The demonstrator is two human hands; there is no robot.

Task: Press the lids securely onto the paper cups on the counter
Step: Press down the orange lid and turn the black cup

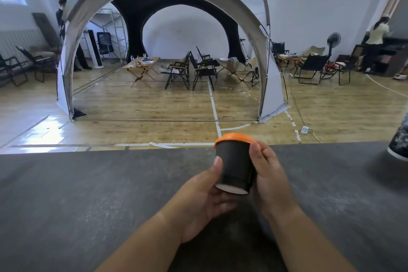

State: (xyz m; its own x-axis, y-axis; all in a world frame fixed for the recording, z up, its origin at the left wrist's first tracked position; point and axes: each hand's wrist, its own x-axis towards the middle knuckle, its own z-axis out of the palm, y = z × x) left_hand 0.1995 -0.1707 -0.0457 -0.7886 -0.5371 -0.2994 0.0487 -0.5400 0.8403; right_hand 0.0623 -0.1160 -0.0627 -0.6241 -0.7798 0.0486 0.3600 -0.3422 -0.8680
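A: While the paper cup is held above the counter, base tilted toward us, where lies the lid?

B: At the far end. The left hand cradles the base, thumb on the wall. The right hand curls round the side, thumb beside the lid rim, so I judge it nearer for pressing.

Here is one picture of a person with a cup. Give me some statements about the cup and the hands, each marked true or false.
1. The lid on the black cup is orange. True.
2. The black cup stands upright on the counter. False: it is lifted and tilted, with its base toward the camera.
3. The left hand and the right hand both hold the black cup. True.
4. The counter is bright red. False: it is grey.
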